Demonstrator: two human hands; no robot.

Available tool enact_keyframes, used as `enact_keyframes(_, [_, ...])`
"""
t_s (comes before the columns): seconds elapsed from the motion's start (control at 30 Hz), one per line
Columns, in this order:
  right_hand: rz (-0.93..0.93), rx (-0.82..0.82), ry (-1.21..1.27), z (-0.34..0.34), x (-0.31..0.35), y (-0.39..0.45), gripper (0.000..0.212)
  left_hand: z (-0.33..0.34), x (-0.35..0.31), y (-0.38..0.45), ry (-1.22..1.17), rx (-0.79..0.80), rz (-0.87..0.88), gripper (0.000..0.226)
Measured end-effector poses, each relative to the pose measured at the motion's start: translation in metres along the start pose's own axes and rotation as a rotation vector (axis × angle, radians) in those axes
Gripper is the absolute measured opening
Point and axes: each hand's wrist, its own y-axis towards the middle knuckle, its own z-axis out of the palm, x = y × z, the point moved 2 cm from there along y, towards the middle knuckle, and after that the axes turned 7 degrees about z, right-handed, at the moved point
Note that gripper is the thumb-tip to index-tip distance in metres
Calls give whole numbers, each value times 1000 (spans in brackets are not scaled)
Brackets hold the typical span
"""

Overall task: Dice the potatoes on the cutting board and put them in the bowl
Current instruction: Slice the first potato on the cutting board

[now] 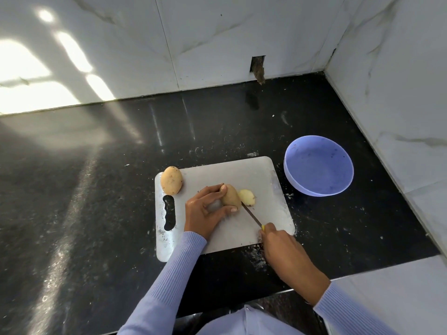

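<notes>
- Black speckled stone makes up the desk [96,189] before us, set in a corner of white marbled wall tiles, with sunlight glaring off the tiles at the far left.
- We have a grey cutting board [242,170] lying flat on the desk, its handle slot toward our left side.
- Our left hand [205,211] curls round the potato being cut [231,195], thumb at the near side and fingertips at the far side, pinning it to the board.
- That potato's long axis runs roughly away from us, leaning a little left; its cut face looks right, toward the blade.
- A cut-off slice [246,197] lies pale side up just beside the cut face, on the right.
- Our right hand [283,247] is closed round the yellow handle of the knife [251,215]; the thin blade runs up and left from it and meets the near right edge of the held potato.
- The coming cut, as we judge it, turns on this: the blade stands between slice and potato, so the right hand works while the left only steadies.
- A whole potato [171,180] waits at the board's far left corner, well apart from both hands.
- The lilac bowl [290,163] stands on the desk just beyond the board's right edge, nearer our right hand, with no potato in it.
- We can read no brand, label or writing anywhere.
</notes>
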Motion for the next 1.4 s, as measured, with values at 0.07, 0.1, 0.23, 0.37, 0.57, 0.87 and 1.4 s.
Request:
enact_keyframes(0.07, [2,-8,24,1,-6,-3,30,-1,1,-1,3,-1,-1,46])
enact_keyframes(0.1, [1,-18,48,0,-8,-3,30,-2,1,-1,6,-2,2,45])
enact_keyframes(0.23, [3,-63,203,-10,-15,-2,26,-2,1,-1,30,2,19,45])
enact_keyframes(0.37, [-10,-70,295,-21,-10,2,24,-1,-1,-2,26,-3,30,46])
enact_keyframes(0.57, [-36,-110,474,-18,8,18,21,2,3,-4,-18,-24,32,50])
enact_keyframes(0.87, [-68,-108,727,-16,22,26,23,7,0,-1,-13,-31,52,48])
enact_keyframes(1.4, [-90,-93,753,-10,20,24,26,7,-2,-2,-37,-41,23,50])
